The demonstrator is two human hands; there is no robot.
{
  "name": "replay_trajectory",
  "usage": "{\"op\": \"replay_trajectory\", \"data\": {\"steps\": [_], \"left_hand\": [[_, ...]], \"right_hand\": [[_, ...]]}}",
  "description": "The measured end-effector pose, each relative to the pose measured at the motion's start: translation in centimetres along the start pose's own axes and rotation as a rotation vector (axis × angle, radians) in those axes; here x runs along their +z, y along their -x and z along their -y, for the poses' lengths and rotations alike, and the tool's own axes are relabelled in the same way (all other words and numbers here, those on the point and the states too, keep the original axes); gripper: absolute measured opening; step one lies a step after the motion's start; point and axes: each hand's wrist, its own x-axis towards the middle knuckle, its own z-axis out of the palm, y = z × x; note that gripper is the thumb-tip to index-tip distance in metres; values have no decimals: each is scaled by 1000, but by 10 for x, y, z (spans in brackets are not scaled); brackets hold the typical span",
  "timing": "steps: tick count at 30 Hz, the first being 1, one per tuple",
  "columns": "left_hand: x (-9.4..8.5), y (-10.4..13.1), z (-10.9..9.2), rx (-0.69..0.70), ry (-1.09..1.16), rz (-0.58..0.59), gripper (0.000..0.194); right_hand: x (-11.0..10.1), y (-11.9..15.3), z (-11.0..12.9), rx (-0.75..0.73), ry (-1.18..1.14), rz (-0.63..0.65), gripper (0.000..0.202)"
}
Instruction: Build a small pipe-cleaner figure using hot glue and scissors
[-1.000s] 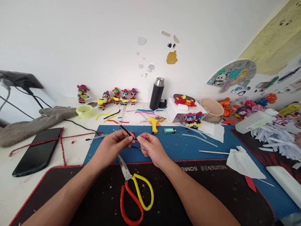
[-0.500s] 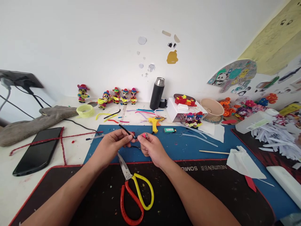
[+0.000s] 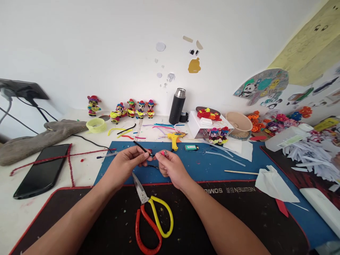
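very little changes in this last second: the black strand (image 3: 140, 147) tips slightly further left at its free end, while both hands stay almost where they are and the view itself drifts a touch. that small tilt suggests fine, careful handling at the fingertips, with the work held in place rather than carried anywhere.

the left hand (image 3: 129, 163) pinches the black strand between thumb and fingers, its free end sticking up and away past the fingertips. the right hand (image 3: 170, 165) is just beside it, thumb pressed down on curled fingers; it seems clamped on the strand's other end, where a dark line runs between the two hands. a pink, silvery bit shows at the right fingertips, too small to make out. the black strand is above the blue mat (image 3: 212, 166), in front of the person.

the scissors (image 3: 143, 198) lie untouched on the dark mat (image 3: 111, 223), blade tips just below the left hand, and stay put through the second. beyond the hands, the yellow glue gun (image 3: 173, 141) rests near the mat's far edge, and loose coloured strands (image 3: 127, 130) lie before a row of small figures (image 3: 141, 109).
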Motion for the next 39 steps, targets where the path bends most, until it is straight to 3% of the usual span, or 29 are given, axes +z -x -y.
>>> {"op": "replay_trajectory", "data": {"steps": [25, 33, 39], "left_hand": [[1, 0, -3, 7, -28, -1, 37], [-4, -4, -5, 38, 23, -58, 38], [-11, -6, -4, 63, 41, -75, 39]], "right_hand": [[-1, -2, -2, -49, 63, -2, 50], [-1, -1, -12, -207, 430, -36, 43], [7, 6, -4, -372, 887, -51, 30]]}}
